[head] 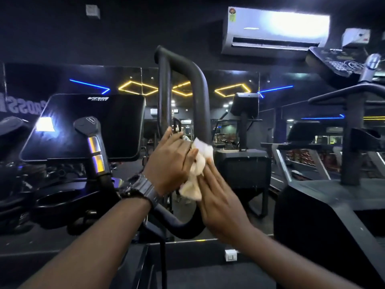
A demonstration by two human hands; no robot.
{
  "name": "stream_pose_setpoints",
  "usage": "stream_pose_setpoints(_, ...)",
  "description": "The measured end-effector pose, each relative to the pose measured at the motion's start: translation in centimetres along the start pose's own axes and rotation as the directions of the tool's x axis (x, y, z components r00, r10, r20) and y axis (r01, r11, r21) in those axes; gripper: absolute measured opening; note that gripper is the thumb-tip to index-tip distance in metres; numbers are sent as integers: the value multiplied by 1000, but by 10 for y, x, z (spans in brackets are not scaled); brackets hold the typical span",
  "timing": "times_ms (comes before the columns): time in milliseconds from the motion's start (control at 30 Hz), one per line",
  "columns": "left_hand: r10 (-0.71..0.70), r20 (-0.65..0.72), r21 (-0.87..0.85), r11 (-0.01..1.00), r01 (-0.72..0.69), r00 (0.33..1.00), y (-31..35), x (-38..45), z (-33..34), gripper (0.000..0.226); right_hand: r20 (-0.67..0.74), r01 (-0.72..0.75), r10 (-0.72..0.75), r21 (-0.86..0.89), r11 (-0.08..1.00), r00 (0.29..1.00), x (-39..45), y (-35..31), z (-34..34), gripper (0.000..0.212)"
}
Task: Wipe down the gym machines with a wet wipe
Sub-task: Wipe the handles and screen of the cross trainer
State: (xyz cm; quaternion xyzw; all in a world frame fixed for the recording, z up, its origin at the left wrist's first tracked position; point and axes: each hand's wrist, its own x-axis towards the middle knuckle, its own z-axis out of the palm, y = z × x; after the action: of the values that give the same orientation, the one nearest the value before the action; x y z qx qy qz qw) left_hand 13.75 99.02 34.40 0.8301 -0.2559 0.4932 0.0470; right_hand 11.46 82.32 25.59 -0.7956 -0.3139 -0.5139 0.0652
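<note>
Left hand (170, 161): fingers straight, flat against wipe | Right hand (218, 205): fingers straight, pressing wipe | Wipe (198, 172): crumpled between both palms, before looped handlebar (183, 90) | Wristwatch (145, 188): left wrist

Camera set-up, one item: head-worn wide-angle view, which I read as looking forward and slightly down from the wearer's eye level. Near field: both forearms enter from the bottom edge, the left hand (168, 161) and right hand (218, 203) close to the lens at centre. Far field: mirrored wall (229, 80) straight ahead, air conditioner (275, 30) above. No second view to compare
</note>
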Motion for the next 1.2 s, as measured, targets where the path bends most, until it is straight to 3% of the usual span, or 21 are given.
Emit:
stream_pose_setpoints(67,35,-15,-6,999,-35,999,-3,-4,-1,59,40,-29,29,10,1000,999,-11,-6,0,60)
stream_pose_setpoints(133,43,-51,-83,995,-47,998,-3,-5,-3,56,29,-189,187,135,973,982,28,5,-7,52)
stream_pose_setpoints(200,-1,-107,-182,983,-19,994,0,-1,-7,46,43,-388,397,329,861,917,93,21,-18,48)
stream_pose_setpoints(267,-66,-158,-253,967,24,985,5,6,-5,43,151,-491,486,497,716,861,157,45,-27,51)
stream_pose_setpoints(333,-119,-182,-300,952,60,976,8,13,-2,49,172,-512,534,622,593,827,201,61,-34,55)
stream_pose_setpoints(467,-137,-209,-317,946,65,968,8,22,2,55,151,-506,588,701,503,794,186,59,-16,48)
stream_pose_setpoints(633,-183,-268,-257,960,113,946,-9,42,2,61,-51,-276,431,700,658,901,97,25,9,44)
stream_pose_setpoints(800,-339,-339,-304,922,238,878,-9,65,6,74,-85,-271,368,530,803,926,213,71,-10,40)
stream_pose_setpoints(933,-340,-388,-234,935,265,857,-6,65,13,74,-83,-258,316,405,877,945,274,99,-19,52)
stream_pose_setpoints(1100,-364,-403,-282,922,264,840,-8,62,13,77,-99,-207,324,589,781,941,168,64,-2,50)
stream_pose_setpoints(1200,-503,-380,-590,778,215,776,-5,56,12,77,-168,-68,185,535,842,968,77,35,17,54)
